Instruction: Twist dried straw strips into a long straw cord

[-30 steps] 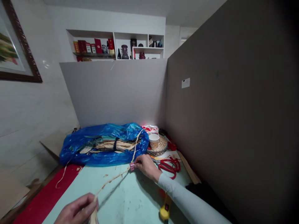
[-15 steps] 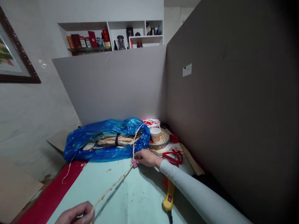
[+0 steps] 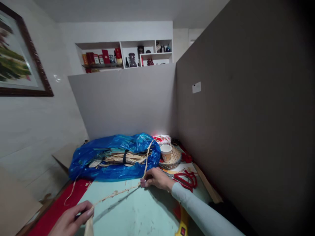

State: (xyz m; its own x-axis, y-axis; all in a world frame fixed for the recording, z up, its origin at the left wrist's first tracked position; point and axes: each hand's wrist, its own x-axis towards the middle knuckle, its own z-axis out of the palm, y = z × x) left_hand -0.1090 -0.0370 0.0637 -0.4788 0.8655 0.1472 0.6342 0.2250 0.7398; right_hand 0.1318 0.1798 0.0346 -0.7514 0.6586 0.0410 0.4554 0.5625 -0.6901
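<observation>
A twisted straw cord (image 3: 115, 193) runs slantwise over the pale green table top. Its near end is pinched between the thumb and fingers of my left hand (image 3: 73, 216), and a flat pale strip (image 3: 89, 226) hangs below them. Farther off, my right hand (image 3: 157, 178) is closed on a small pink clip (image 3: 142, 183) that sits on the cord. Past the clip the cord rises over the edge of a blue plastic bag (image 3: 103, 175). In that bag lies a bundle of dry husk strips (image 3: 115, 158) with a dark tie round it.
Red-handled scissors (image 3: 188, 180) lie right of my right hand, with a yellow-handled tool (image 3: 182, 226) nearer. A paper cup (image 3: 166, 152) stands on a round woven tray (image 3: 176, 160). Grey partitions (image 3: 128, 105) close the back and right side.
The view has tilted up. My left hand has moved up and in a little, with the cord now at a flatter slant. My right hand stays at the pink clip.
</observation>
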